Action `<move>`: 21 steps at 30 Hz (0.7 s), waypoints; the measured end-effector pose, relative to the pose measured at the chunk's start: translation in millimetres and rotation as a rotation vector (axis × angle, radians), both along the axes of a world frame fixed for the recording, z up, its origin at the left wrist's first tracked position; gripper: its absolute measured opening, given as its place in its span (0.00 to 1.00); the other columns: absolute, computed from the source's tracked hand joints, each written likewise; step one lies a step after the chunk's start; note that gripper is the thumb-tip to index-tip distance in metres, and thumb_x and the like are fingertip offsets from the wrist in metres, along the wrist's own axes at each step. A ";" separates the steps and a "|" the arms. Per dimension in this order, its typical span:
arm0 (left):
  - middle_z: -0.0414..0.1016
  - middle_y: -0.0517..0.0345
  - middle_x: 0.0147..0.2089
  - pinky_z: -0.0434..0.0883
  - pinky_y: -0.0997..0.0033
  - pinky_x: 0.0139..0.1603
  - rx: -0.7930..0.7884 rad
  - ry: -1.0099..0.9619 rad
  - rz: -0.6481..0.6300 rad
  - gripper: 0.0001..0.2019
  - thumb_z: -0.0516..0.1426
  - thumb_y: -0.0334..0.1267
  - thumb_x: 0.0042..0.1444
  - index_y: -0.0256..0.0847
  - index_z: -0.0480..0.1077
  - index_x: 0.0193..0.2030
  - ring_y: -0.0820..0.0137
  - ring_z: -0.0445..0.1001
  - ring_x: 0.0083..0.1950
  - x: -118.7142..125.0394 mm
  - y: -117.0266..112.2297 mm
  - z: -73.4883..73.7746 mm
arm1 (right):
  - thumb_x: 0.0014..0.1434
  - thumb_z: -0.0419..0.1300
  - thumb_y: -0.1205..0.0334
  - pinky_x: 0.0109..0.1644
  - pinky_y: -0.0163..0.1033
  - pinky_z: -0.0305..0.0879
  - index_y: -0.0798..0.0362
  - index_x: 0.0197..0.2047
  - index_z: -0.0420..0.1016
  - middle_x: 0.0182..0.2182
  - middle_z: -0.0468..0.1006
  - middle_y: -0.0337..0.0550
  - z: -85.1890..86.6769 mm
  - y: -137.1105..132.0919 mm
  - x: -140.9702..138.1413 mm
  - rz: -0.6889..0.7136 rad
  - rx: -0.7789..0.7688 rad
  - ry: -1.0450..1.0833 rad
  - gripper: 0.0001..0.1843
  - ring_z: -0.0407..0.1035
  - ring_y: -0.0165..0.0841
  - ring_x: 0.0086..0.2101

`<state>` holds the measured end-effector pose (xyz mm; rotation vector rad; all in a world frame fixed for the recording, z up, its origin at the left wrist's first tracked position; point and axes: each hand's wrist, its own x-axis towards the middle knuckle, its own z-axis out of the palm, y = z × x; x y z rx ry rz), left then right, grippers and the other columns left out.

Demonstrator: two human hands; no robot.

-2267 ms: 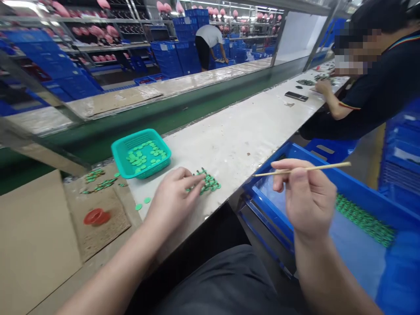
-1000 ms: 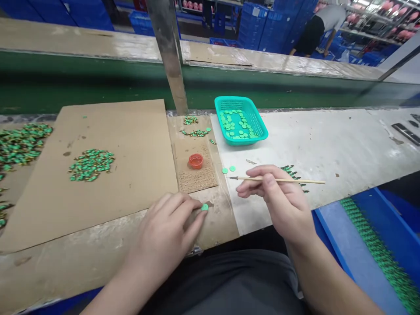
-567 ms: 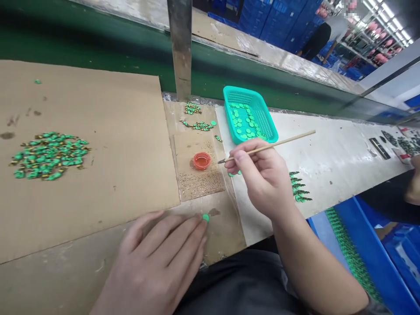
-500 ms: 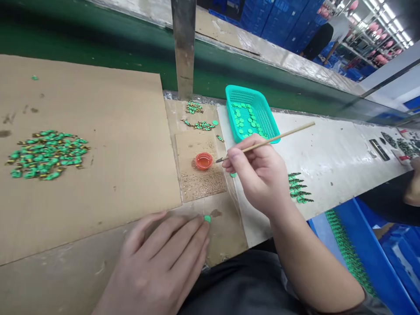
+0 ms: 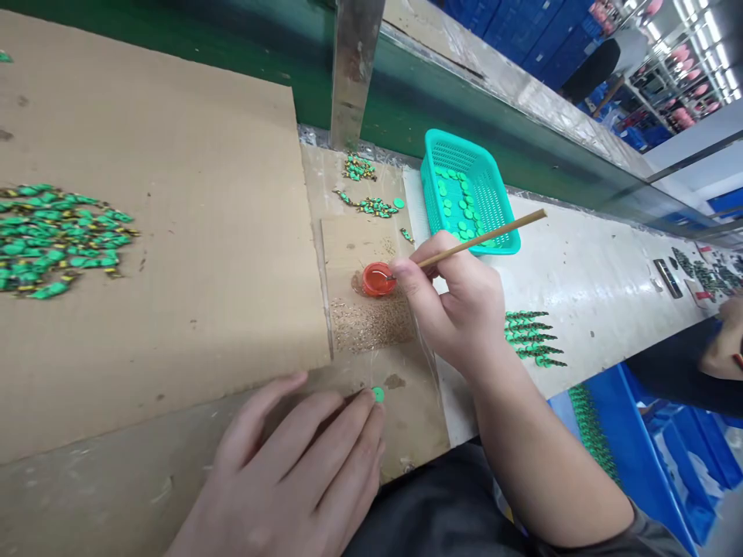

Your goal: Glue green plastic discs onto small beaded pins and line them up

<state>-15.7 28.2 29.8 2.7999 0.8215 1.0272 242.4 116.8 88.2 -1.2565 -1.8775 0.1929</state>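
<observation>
The right hand (image 5: 458,309) is gripping a thin wooden brush (image 5: 481,240) pencil-fashion, thumb and forefinger closed on the shaft, and is holding its tip in the small red paint cup (image 5: 378,279). The cup is sitting on a small speckled cardboard pad (image 5: 371,325), which appears to be serving as a wiping surface, judging by the dense fine marks just below the cup.

The left hand (image 5: 290,480) is lying flat on the bench with fingers extended, grasping nothing; its fingertips (image 5: 367,402) are pressing against a small green disc (image 5: 378,394), apparently to keep it from sliding. The disc is resting on the brown bench surface at the near edge, below the pad.

A teal basket (image 5: 499,232) holding plain green discs is standing just beyond the right hand, within reach. A pile of green pieces with dark and yellow markings (image 5: 52,240) is lying on the large cardboard sheet (image 5: 191,193) to the left, well apart from the cup. Rows of green pieces (image 5: 531,336) are lying on the white bench to the right of the wrist.

The brush tip is too small to resolve, so the paint load cannot be determined. The pile is cut off by the left frame edge. Another person's hand (image 5: 723,352) is partly visible at the right edge; what it is holding cannot be made out.
</observation>
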 end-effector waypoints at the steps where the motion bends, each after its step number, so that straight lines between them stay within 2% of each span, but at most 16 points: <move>1: 0.96 0.60 0.60 0.75 0.42 0.84 0.006 0.002 -0.003 0.15 0.61 0.30 0.81 0.47 0.91 0.57 0.60 0.89 0.55 -0.1 0.3 0.1 | 0.85 0.70 0.59 0.43 0.41 0.74 0.44 0.38 0.76 0.35 0.85 0.37 0.0 0.0 -0.2 -0.006 -0.005 -0.003 0.18 0.75 0.33 0.32; 4: 0.95 0.58 0.60 0.76 0.41 0.80 -0.004 -0.005 0.002 0.15 0.61 0.29 0.80 0.45 0.91 0.57 0.59 0.89 0.54 0.1 0.5 0.3 | 0.85 0.68 0.58 0.43 0.42 0.76 0.44 0.38 0.76 0.34 0.84 0.37 -0.7 0.3 -0.4 -0.025 -0.028 -0.016 0.19 0.73 0.34 0.32; 10: 0.95 0.59 0.59 0.78 0.43 0.76 -0.036 -0.028 0.017 0.14 0.62 0.30 0.80 0.48 0.90 0.57 0.59 0.89 0.53 1.3 -0.6 0.6 | 0.85 0.69 0.58 0.45 0.43 0.77 0.44 0.39 0.78 0.35 0.84 0.37 -3.4 -0.2 -0.2 -0.032 -0.034 -0.013 0.17 0.74 0.34 0.32; 14: 0.95 0.60 0.58 0.77 0.42 0.73 -0.043 -0.033 0.007 0.14 0.61 0.29 0.81 0.44 0.89 0.58 0.59 0.89 0.53 2.3 -0.6 2.2 | 0.84 0.70 0.60 0.44 0.42 0.76 0.44 0.39 0.78 0.35 0.85 0.37 -2.4 0.1 -0.3 -0.027 -0.014 -0.014 0.17 0.76 0.33 0.32; 16: 0.96 0.59 0.58 0.75 0.41 0.77 -0.046 -0.026 0.007 0.14 0.60 0.28 0.82 0.43 0.90 0.58 0.59 0.88 0.53 3.0 -0.5 3.7 | 0.84 0.70 0.63 0.43 0.41 0.76 0.44 0.39 0.77 0.35 0.85 0.36 -0.5 -0.2 -0.9 -0.010 0.009 -0.006 0.17 0.78 0.33 0.33; 18: 0.97 0.58 0.57 0.71 0.39 0.85 -0.038 -0.016 0.000 0.15 0.59 0.28 0.83 0.42 0.90 0.57 0.58 0.88 0.53 3.7 0.3 5.6 | 0.84 0.70 0.66 0.43 0.41 0.75 0.43 0.39 0.76 0.36 0.86 0.36 2.1 -1.7 -1.8 -0.001 0.015 0.001 0.18 0.79 0.33 0.34; 21: 0.97 0.54 0.55 0.57 0.37 0.98 -0.025 0.002 -0.015 0.16 0.59 0.26 0.82 0.38 0.91 0.55 0.56 0.87 0.51 5.0 2.7 8.9 | 0.83 0.69 0.69 0.46 0.40 0.76 0.43 0.40 0.75 0.37 0.86 0.36 6.6 -5.9 -3.4 -0.003 0.004 0.006 0.17 0.81 0.33 0.37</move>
